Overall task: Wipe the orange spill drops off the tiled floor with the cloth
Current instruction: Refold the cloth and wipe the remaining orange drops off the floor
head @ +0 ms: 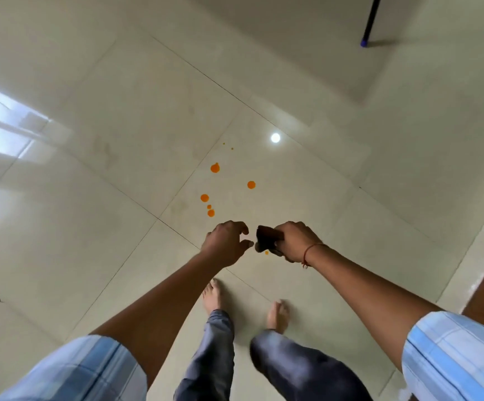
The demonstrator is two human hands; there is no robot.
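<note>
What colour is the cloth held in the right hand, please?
Dark brown cloth; head view.

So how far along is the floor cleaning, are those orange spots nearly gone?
Barely begun. Done: the dark cloth is picked up, bunched in the right hand. In hand: the person stands over the spill, the open left hand reaching toward the cloth, held above the floor. Left: all the orange drops still sit unsmeared on the tiled floor, including one small drop below the cloth.
</note>
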